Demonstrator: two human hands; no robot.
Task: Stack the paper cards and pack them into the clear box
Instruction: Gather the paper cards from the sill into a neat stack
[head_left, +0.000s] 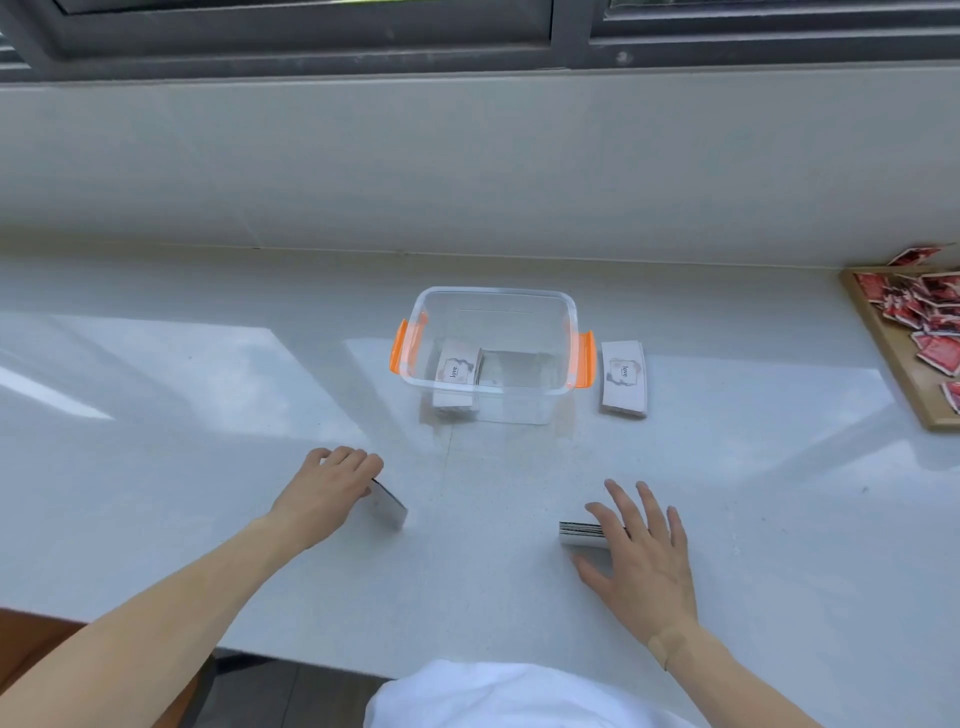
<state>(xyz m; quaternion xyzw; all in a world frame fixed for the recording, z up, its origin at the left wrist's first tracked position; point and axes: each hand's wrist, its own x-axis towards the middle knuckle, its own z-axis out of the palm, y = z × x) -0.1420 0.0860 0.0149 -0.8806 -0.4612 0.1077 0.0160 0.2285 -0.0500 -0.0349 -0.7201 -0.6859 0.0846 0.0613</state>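
Card stack (456, 382) inside clear box (493, 306)

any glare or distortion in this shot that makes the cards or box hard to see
Head view: bright window glare streaks the white counter left of the clear box, whose walls reflect light and blur the card stack inside; wide-angle bending curves the window frame and counter edge; the left hand and right hand are slightly soft, hiding most of their stacks; the red packets are cropped at the right edge.

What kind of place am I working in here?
Probably a home or small workshop counter by a window: a glossy white countertop, a dark window frame above the sill, and a wooden tray of red packets.
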